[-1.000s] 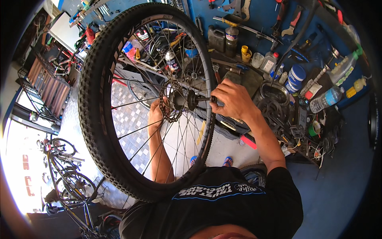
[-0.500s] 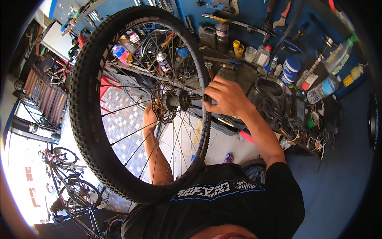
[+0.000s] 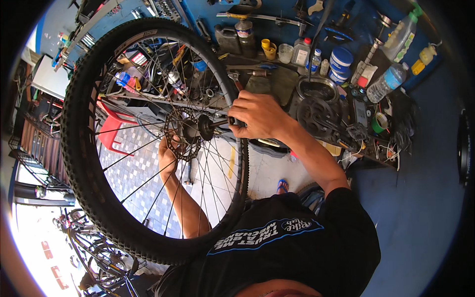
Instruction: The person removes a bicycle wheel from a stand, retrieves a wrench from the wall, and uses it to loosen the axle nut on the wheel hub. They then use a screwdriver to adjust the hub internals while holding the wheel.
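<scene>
A bicycle wheel [image 3: 79,168] with a knobby black tyre stands upright and tilted before me, its lower edge close to my black shirt. Behind the spokes, my left hand [image 3: 167,157] grips the wheel at its centre, beside the disc brake rotor [image 3: 192,151]; some of its fingers are hidden by the rotor. From the other side of the hub [image 3: 204,129] a thin dark rod [image 3: 219,123] sticks out. My right hand [image 3: 260,116] is closed on the outer end of this rod, near the rim. The gripped end is mostly covered by the fingers.
A cluttered workbench [image 3: 277,89] runs along the blue wall, carrying bottles, a blue-and-white tub [image 3: 341,62], a metal bowl [image 3: 316,89] and chainrings [image 3: 316,116]. A red plastic chair [image 3: 111,131] is beyond the wheel. Several bicycles [image 3: 101,252] stand at the lower left.
The wheel and both hands have shifted left in the picture, along with the whole scene. More of the red chair shows through the spokes. Both grips look the same.
</scene>
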`<state>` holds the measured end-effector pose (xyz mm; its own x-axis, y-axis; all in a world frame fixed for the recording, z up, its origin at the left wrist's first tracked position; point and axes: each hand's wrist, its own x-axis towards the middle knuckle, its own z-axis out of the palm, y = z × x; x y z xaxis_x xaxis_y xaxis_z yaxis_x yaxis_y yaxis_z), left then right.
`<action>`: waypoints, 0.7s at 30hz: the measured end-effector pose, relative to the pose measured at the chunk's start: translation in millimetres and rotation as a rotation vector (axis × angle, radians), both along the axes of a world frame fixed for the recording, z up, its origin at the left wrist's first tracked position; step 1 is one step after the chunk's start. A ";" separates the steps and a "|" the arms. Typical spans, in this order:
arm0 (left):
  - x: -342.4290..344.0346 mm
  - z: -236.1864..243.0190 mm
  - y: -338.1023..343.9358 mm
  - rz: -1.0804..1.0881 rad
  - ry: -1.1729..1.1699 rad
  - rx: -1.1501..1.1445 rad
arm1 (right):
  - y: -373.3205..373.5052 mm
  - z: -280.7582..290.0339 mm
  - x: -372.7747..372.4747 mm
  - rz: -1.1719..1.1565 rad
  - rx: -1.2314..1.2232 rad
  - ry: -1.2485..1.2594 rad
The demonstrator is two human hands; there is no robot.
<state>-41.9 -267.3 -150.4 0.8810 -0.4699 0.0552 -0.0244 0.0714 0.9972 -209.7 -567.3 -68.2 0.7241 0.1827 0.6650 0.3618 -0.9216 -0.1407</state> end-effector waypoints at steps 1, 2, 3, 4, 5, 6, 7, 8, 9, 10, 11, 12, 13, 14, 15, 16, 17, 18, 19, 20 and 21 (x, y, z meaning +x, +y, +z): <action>1.2 0.8 0.5 -0.013 -0.024 0.025 | 0.7 0.3 0.0 0.001 0.002 -0.006; 2.3 2.7 1.5 -0.026 -0.046 0.050 | 0.9 1.2 -0.4 -0.002 -0.003 0.000; 8.4 -3.8 8.0 -0.048 -0.024 -0.004 | 1.6 2.9 0.9 0.003 -0.007 0.003; 12.5 -12.0 12.8 -0.024 -0.018 -0.006 | 2.3 4.0 1.7 0.008 -0.011 0.005; 15.0 -16.4 13.1 -0.006 -0.010 -0.008 | 2.0 3.7 1.5 0.009 -0.007 0.008; 17.8 -19.7 15.1 0.013 -0.003 -0.010 | 1.9 3.4 1.3 0.011 -0.003 0.010; 20.6 -22.0 18.7 0.020 -0.027 0.059 | 2.2 3.2 1.2 0.014 0.001 0.012; 16.3 -16.3 12.1 -0.022 0.066 0.029 | -0.2 0.2 -1.6 0.002 0.004 0.020; 6.8 -4.4 4.7 0.006 0.060 0.018 | -0.9 -1.6 -2.0 -0.001 0.008 0.023; -2.7 4.1 -3.8 0.033 0.055 0.007 | -1.7 -3.3 -2.5 -0.004 0.012 0.026; -7.6 4.9 -3.8 0.078 0.007 0.008 | -1.0 -3.0 -2.1 -0.003 0.012 0.019; -6.8 3.9 -2.8 0.050 -0.005 0.004 | -0.7 -2.5 -1.6 -0.003 0.012 0.013; -3.8 2.4 -0.9 0.021 -0.016 0.001 | -0.5 -2.0 -1.8 -0.004 0.012 0.008; 0.7 -0.7 2.4 -0.006 -0.029 -0.005 | 0.2 0.0 -2.2 -0.002 0.012 0.012; 8.2 -10.2 4.7 0.004 0.003 -0.036 | 0.8 2.4 -2.6 0.000 0.012 0.015; 16.9 -17.7 9.1 0.004 0.016 0.007 | 1.1 3.7 -3.1 0.003 0.013 0.018; 23.1 -18.6 18.3 0.018 0.023 0.055 | 3.0 3.9 -0.8 0.018 0.021 0.006; 26.7 -20.9 28.6 0.034 0.031 0.104 | 4.9 3.8 1.8 0.035 0.030 -0.006; 19.4 -13.5 15.4 0.046 0.087 0.130 | 1.3 0.9 -0.7 0.012 0.028 -0.003; 10.1 -6.0 2.6 0.031 0.055 0.105 | -1.8 -1.7 -3.5 -0.005 0.026 0.011; -0.3 1.8 -10.0 0.017 0.023 0.079 | -4.9 -4.5 -6.5 -0.023 0.024 0.026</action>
<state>-42.2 -277.4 -148.6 0.8895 -0.4569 -0.0022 -0.0015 -0.0079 1.0000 -216.2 -572.1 -72.7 0.7451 0.1499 0.6498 0.3366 -0.9258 -0.1724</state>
